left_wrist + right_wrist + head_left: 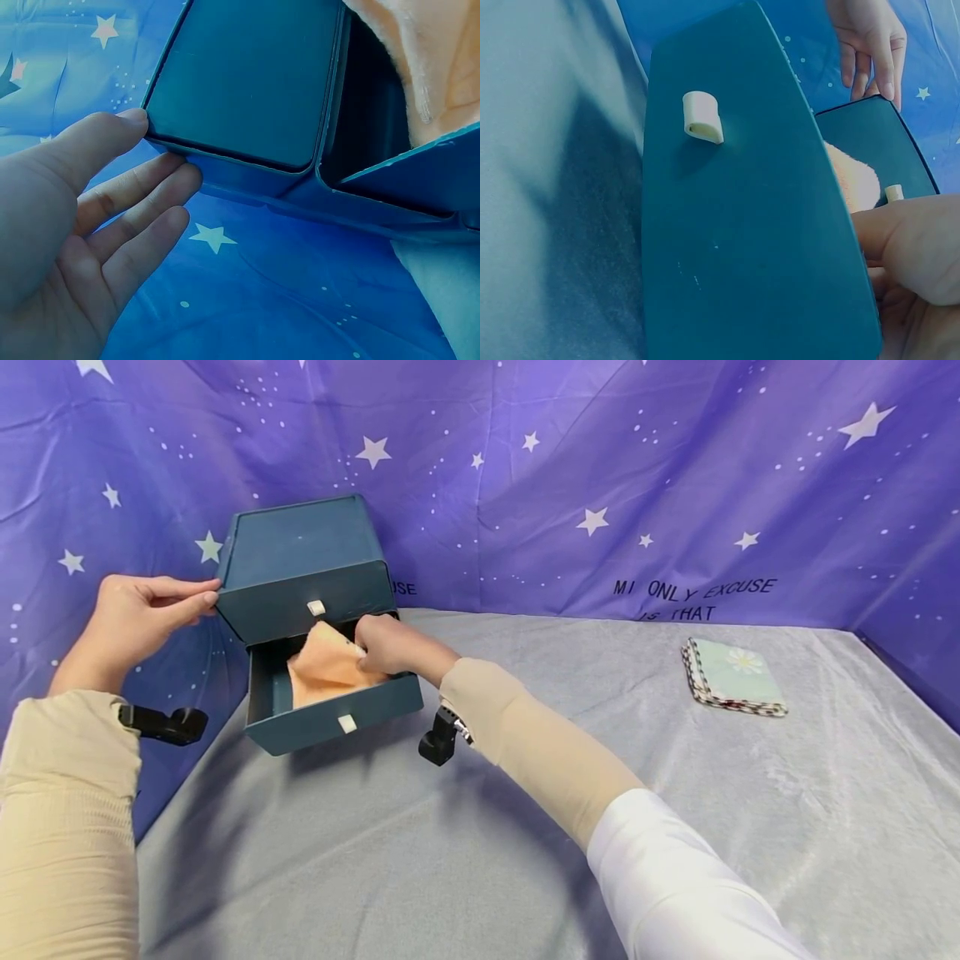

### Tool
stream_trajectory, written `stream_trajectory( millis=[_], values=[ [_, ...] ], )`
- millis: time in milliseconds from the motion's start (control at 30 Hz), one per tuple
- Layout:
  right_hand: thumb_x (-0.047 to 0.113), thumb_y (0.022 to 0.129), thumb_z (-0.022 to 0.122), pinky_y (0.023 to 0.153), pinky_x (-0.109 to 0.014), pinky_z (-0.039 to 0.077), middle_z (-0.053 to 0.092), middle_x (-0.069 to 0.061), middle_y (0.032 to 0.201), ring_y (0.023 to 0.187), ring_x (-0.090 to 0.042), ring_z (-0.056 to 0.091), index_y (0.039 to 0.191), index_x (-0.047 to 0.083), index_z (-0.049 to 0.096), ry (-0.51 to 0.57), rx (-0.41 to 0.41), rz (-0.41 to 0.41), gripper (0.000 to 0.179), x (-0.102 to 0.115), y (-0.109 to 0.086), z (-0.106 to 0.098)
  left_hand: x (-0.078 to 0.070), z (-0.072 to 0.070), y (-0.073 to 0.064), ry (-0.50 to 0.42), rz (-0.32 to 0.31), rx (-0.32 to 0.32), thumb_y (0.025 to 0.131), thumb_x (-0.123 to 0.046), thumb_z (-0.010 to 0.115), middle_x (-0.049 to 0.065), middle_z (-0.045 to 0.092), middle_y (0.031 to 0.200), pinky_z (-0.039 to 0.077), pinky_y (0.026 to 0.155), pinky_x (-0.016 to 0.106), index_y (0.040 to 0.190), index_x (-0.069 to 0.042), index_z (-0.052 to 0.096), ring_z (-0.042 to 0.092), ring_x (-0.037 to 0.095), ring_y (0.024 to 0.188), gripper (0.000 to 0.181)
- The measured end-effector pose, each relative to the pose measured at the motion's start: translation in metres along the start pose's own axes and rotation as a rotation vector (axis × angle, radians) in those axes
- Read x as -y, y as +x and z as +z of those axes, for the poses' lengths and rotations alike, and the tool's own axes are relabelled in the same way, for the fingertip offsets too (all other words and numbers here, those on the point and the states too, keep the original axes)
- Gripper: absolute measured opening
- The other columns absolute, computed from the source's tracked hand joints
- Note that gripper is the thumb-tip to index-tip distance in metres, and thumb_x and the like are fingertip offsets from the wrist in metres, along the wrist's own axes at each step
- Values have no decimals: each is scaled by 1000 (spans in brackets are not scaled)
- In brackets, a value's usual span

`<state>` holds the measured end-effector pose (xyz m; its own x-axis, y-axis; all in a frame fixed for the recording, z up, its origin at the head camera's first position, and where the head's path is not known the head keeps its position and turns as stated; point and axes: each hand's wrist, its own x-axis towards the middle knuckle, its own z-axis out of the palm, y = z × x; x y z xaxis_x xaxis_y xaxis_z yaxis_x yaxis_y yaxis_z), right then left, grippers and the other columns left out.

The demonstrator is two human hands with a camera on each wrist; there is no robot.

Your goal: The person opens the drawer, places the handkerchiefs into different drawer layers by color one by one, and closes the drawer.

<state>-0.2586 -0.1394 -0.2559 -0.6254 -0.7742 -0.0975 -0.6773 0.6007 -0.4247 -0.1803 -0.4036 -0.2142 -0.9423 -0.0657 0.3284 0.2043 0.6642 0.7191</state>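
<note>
A dark teal two-drawer storage box stands at the left by the curtain, its lower drawer pulled out and its upper drawer closed. With thumb and fingertips, my left hand pinches the box's upper left front corner, as the left wrist view also shows. Inside the lower drawer lies an orange cloth, partly bunched up. My right hand reaches into that drawer and grips the cloth's right side. The drawer front hides most of its fingers in the right wrist view.
On the grey cloth-covered table, a folded light green towel with a checked edge and a flower lies at the right. A purple star-patterned curtain hangs behind. Both drawers carry small white pull tabs.
</note>
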Motion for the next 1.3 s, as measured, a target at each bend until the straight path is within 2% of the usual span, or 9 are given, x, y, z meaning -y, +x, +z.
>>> stream_trajectory(
  millis=[200, 333, 467, 600, 733, 900, 1000, 1067, 1300],
  values=[
    [0, 85, 52, 43, -19, 23, 23, 1, 47, 40, -9, 21, 50, 12, 30, -35, 66, 53, 42, 3, 8, 1, 0, 0, 0, -9, -10, 2, 85, -13, 66, -24, 64, 73, 42, 64, 4, 110, -16, 69, 61, -7, 64, 25],
    [-3, 84, 49, 43, -19, 33, 33, 1, 52, 40, -8, 36, 58, 12, 39, -44, 100, 148, 32, 6, 14, 2, -1, 0, 0, -12, -7, 3, 85, -13, 66, -25, 63, 72, 42, 64, 4, 110, -15, 69, 61, -7, 64, 25],
    [-2, 86, 49, 44, -20, 41, 54, -1, 61, 46, -10, 52, 84, 8, 56, -30, 104, 246, 13, 7, 18, 4, -1, 0, 0, -18, -7, 4, 85, -12, 66, -25, 63, 73, 42, 64, 4, 110, -15, 69, 61, -7, 64, 25],
    [1, 89, 49, 43, -19, 41, 61, -1, 65, 47, -9, 55, 111, 6, 54, -39, 120, 312, 24, 10, 22, 4, -1, 1, 0, -23, -6, 2, 85, -13, 66, -23, 64, 72, 42, 64, 4, 110, -15, 69, 61, -6, 64, 25],
    [2, 89, 51, 43, -19, 41, 61, 0, 66, 47, -8, 54, 120, 6, 50, -53, 109, 338, 32, 11, 24, 4, -1, 1, -1, -22, -7, 0, 85, -13, 66, -23, 64, 72, 42, 64, 4, 109, -15, 69, 61, -7, 64, 25],
    [9, 86, 59, 46, -20, 39, 47, 0, 60, 47, -9, 49, 88, 7, 56, 10, 23, 309, 4, 8, 19, 4, -1, 0, 0, -14, -19, 4, 86, -14, 65, -20, 66, 73, 42, 64, 4, 110, -15, 69, 61, -6, 65, 24],
    [16, 86, 63, 49, -21, 39, 43, 1, 55, 47, -9, 48, 69, 11, 47, 41, -26, 287, 24, 7, 14, 4, 0, 0, 0, -8, -23, 1, 85, -17, 66, -14, 68, 74, 42, 64, 4, 110, -15, 69, 61, -5, 64, 25],
    [20, 85, 64, 51, -21, 40, 45, 2, 53, 46, -9, 50, 65, 11, 44, 45, -60, 279, 30, 8, 11, 4, 0, 0, 0, -6, -20, -3, 85, -18, 67, -13, 68, 74, 42, 64, 4, 110, -15, 69, 61, -5, 64, 25],
    [11, 87, 61, 54, -20, 38, 43, 0, 68, 58, -10, 47, 73, 10, 48, -41, -135, 246, 19, 6, 6, 5, 0, 0, 0, -14, -19, -2, 84, -18, 68, -16, 67, 76, 42, 64, 4, 109, -16, 70, 61, -5, 64, 25]
  ],
)
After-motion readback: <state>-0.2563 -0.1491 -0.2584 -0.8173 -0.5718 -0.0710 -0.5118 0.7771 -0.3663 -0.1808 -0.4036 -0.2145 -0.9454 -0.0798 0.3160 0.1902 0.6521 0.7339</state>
